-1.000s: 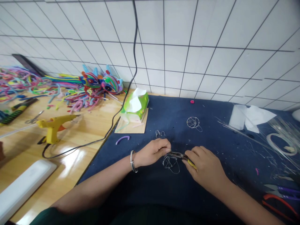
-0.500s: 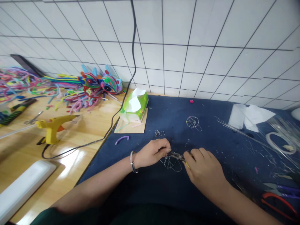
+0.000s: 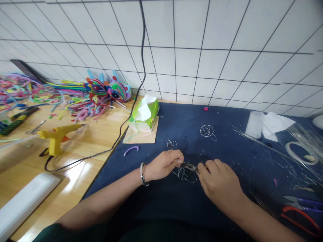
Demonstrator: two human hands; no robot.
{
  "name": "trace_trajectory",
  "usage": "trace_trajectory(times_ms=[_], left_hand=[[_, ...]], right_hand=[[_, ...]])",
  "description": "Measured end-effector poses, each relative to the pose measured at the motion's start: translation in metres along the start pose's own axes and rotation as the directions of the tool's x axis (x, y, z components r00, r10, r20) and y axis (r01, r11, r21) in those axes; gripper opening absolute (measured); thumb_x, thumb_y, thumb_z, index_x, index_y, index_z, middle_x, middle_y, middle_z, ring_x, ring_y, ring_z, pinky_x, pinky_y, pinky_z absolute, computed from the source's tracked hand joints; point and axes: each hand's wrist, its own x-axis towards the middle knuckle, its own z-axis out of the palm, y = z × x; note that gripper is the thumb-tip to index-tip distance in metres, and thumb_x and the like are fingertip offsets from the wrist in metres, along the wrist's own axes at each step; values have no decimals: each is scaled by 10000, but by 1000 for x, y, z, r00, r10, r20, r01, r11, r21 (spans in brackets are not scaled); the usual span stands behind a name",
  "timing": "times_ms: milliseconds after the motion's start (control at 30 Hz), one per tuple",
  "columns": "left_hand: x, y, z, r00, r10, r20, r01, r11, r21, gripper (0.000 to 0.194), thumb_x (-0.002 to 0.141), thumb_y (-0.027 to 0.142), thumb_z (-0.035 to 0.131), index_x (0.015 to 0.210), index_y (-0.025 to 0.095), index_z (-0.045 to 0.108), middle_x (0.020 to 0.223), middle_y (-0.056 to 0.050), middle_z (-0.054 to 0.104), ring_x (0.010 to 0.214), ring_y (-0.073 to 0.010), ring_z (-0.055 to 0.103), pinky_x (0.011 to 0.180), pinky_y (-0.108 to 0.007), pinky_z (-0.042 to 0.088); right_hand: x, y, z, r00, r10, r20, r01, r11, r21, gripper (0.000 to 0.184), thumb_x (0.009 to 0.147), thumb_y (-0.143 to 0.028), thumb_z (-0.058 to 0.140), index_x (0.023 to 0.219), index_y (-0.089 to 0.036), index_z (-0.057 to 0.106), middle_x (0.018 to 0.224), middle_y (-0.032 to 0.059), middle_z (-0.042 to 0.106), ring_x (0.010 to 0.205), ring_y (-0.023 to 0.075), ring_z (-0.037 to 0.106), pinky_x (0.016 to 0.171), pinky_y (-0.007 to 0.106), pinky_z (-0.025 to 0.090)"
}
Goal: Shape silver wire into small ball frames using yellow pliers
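Note:
My right hand [image 3: 218, 181] is closed around a pair of pliers [image 3: 190, 167], whose jaws point left toward my other hand. My left hand [image 3: 165, 164] pinches a thin wire piece [image 3: 185, 174] near the plier tips. Loops of that wire hang below the jaws, over the dark blue cloth. What exactly the jaws bite on is too small to tell. Beyond my hands lies a round wire hoop [image 3: 207, 131] with strands across it. A few small bent wire hooks [image 3: 171, 143] rest just past my left hand.
A tissue pack [image 3: 143, 114] sits on cardboard at the back. Left, a yellow glue gun [image 3: 57, 136], its cord and colourful pipe cleaners [image 3: 83, 104] lie on wood. At right are loose wires, a clear coil [image 3: 301, 153], purple-handled snips [image 3: 302, 203] and a red-handled tool [image 3: 300, 218].
Both hands keep nearly the same place and hold. The hanging wire loops and the pliers have shifted very slightly.

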Motion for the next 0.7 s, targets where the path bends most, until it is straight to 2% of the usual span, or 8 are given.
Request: trace_trajectory(times_ms=[700], left_hand=[[-2,-10,-1,992,101,72,-99,995,-27,181,913,188,327,829,159,485,756,-16,535,696,-112,501,657,-240,410]], right_hand=[[0,-1,-2,999,7,33,-9,998,61,127,823,-222,464,800,-190,585,659,26,478,640,146,395,577,295,253]])
